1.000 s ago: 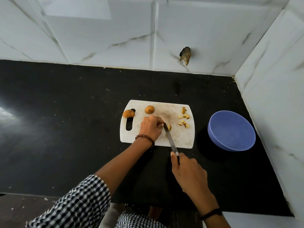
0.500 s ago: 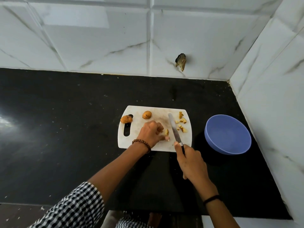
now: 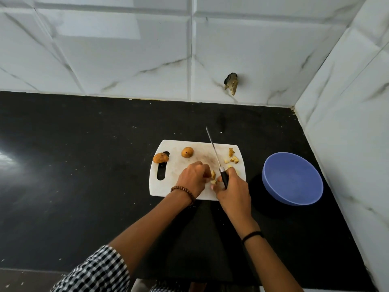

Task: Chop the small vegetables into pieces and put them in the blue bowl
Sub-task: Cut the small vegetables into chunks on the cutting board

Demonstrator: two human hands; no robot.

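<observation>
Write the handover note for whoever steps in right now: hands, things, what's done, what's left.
Left hand pinches a half-cut vegetable on the white cutting board. Right hand grips the knife, blade pointing away over the board.
Two whole vegetables lie at the board's far left, cut pieces at its far right. The blue bowl, right of the board, looks empty.
Done: some chopping.
Left: finish this one, chop the two whole ones, move all pieces into the bowl.

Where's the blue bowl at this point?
Head view: the blue bowl sits on the black countertop, just right of the white cutting board and apart from it, near the right-hand tiled wall.
</observation>
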